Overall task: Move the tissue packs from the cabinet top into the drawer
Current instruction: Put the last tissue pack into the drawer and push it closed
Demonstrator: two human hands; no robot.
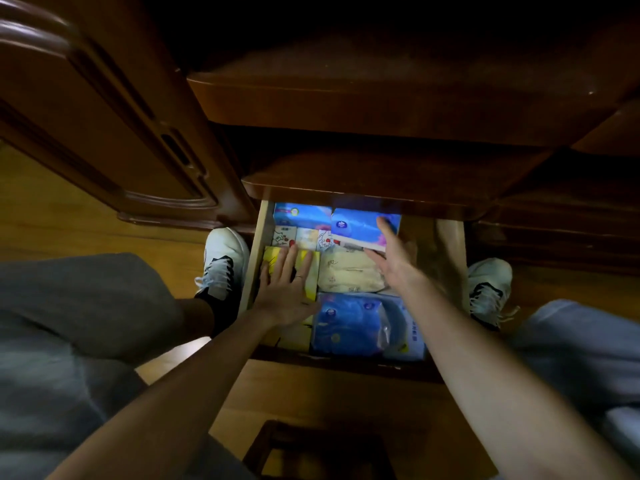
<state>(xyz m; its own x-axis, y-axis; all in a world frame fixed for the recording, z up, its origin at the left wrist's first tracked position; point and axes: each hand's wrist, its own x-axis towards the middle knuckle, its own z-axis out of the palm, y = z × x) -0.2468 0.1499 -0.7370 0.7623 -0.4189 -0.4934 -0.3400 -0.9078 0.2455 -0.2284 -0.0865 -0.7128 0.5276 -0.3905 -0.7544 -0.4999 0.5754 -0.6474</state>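
Observation:
The open drawer (450,244) below the cabinet top (381,105) holds several tissue packs. My left hand (287,289) lies flat, fingers spread, on a yellow pack (310,271) at the drawer's left side. My right hand (394,258) grips the near edge of a blue pack (356,223) at the back of the drawer, thumb under it, fingers on top. A cream pack (346,271) sits in the middle. A large blue pack (353,323) fills the front. Small patterned packs (301,237) and another blue pack (298,213) lie at the back left.
A shelf ledge (363,188) overhangs the drawer's back. A dark wooden door panel (104,116) stands to the left. My white shoes (223,261) (488,285) flank the drawer on the wooden floor. A dark stool (322,448) sits below.

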